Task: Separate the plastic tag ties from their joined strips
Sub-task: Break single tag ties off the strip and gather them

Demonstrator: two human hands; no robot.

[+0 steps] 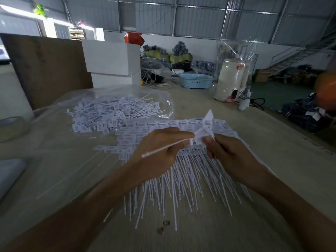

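I'm looking into a warehouse or factory workshop: corrugated metal walls on steel framing, a metal staircase at the right, and bagged goods piled along the far wall. My long worn table carries heaps of white tag ties, a blue basket and white boxes.

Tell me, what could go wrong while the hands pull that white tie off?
The left hand pinches one tie while the right hand holds the strip; a crooked pull might snap its thin tail. A freed tie could also drop into the joined strips underneath instead of the loose pile.
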